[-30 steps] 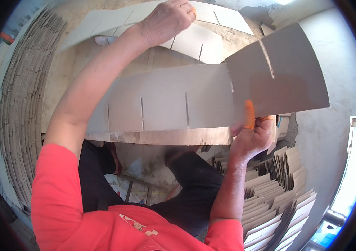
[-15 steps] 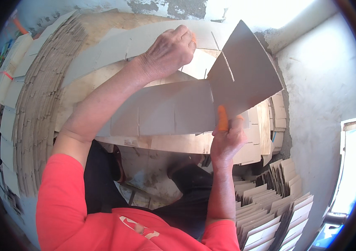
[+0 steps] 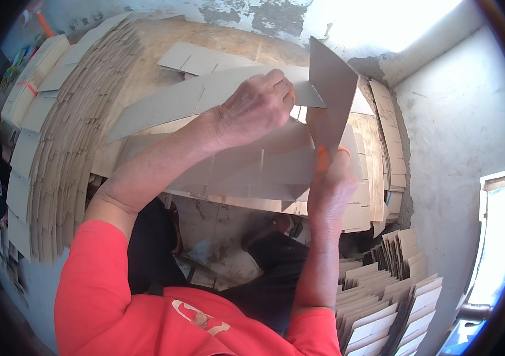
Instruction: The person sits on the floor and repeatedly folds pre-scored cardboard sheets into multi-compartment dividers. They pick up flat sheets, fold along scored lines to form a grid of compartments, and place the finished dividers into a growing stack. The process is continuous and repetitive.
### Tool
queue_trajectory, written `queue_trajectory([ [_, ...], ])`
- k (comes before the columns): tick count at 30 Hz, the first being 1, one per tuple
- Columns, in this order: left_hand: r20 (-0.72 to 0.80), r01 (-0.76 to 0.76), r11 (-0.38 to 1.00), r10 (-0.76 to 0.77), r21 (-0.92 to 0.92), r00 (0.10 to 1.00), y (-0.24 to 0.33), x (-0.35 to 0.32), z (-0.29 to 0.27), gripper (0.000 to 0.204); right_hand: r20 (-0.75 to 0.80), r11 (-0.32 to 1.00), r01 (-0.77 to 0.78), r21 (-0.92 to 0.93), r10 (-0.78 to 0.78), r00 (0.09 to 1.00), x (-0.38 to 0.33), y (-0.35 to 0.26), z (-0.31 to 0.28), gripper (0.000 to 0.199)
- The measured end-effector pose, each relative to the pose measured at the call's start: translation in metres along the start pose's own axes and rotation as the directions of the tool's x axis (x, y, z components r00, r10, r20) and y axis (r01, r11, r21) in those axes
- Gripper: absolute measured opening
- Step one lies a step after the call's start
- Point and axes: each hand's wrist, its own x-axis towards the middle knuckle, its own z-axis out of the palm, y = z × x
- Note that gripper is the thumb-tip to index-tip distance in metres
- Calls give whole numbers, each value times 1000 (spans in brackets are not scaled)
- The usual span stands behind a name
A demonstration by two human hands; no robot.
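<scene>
The left hand (image 3: 256, 110) curls its fingers over the long slotted cardboard strip (image 3: 187, 101), hiding its middle; the right hand (image 3: 331, 181) pinches the upright cardboard panel (image 3: 331, 89), orange-tipped fingers clamped, its lower edge covered; 1 stack of cardboard pieces (image 3: 392, 302) is cut off at the frame's lower right.

We see grey-brown card sheets (image 3: 217, 95) with dark slits, our red sleeves (image 3: 95, 285), an orange finger guard (image 3: 322, 159) — bright against pale tan stacks (image 3: 62, 154) — and a whitish, stained wall (image 3: 454, 107).
</scene>
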Motion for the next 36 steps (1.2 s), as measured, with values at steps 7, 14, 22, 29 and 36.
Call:
queue_trajectory([
  [7,171,151,945,-104,-290,980,13,-4,7,2,288,975,94,-199,-34,957,31,-9,-2,3],
  [14,489,514,814,-343,-272,802,-37,-20,39,3,600,941,286,-178,-127,790,88,-10,41,18],
  [22,714,501,825,-185,-261,675,-49,-93,105,29,757,997,65,31,-66,651,61,35,96,22],
  [29,658,588,802,-389,-101,644,-47,-85,39,40,36,974,-108,-199,117,992,2,176,8,39],
  [36,355,486,864,-417,-130,837,-14,-96,-17,38,584,800,27,-599,414,698,-111,231,-9,74],
])
